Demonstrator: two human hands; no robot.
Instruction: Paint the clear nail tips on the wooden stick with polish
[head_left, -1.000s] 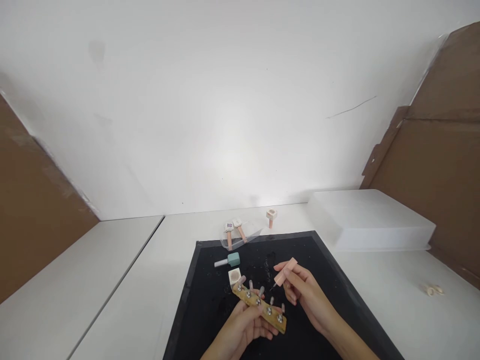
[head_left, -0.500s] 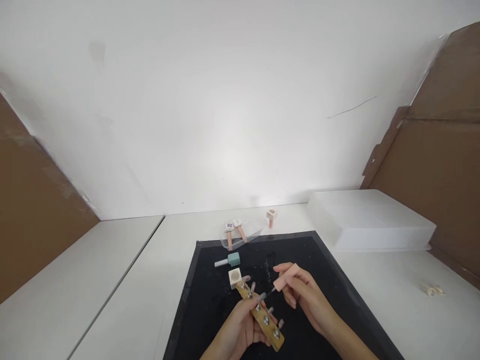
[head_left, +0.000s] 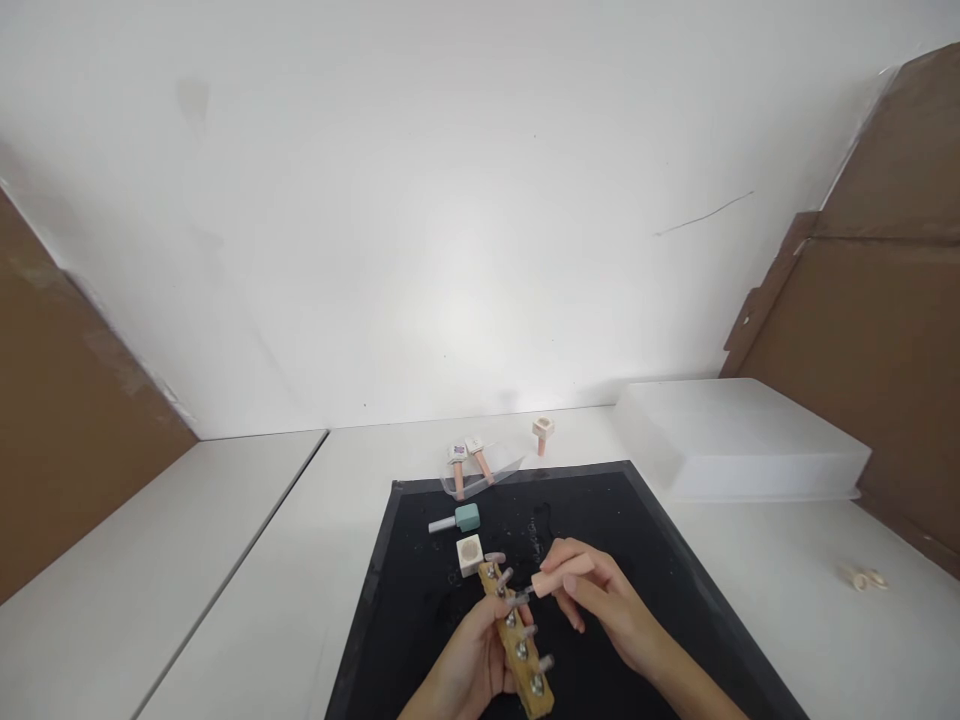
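My left hand (head_left: 480,650) is wrapped round a wooden bar (head_left: 523,648) that carries several metal knobs with nail tips sticking out sideways. Between the fingers of my right hand (head_left: 600,600) is a pink brush cap (head_left: 562,577), tilted down to the left. Its brush end touches or nearly touches a greyish nail tip (head_left: 517,600) beside my left thumb. Just past the bar's far end, a square cream bottle (head_left: 470,555) stands on the black mat (head_left: 427,505). A teal bottle with a silver cap (head_left: 466,518) lies behind it.
Two pink-handled bottles (head_left: 459,470) lie on a clear tray (head_left: 510,470) at the mat's back edge. Another pink-handled bottle (head_left: 543,432) is behind the mat. A translucent white box (head_left: 765,450) sits to the right, with small pale rings (head_left: 862,578) nearer the right edge.
My right hand has moved slightly left and down, bringing the brush to the nail tip and lowering the cap's angle. The near end of the bar has swung a little left.
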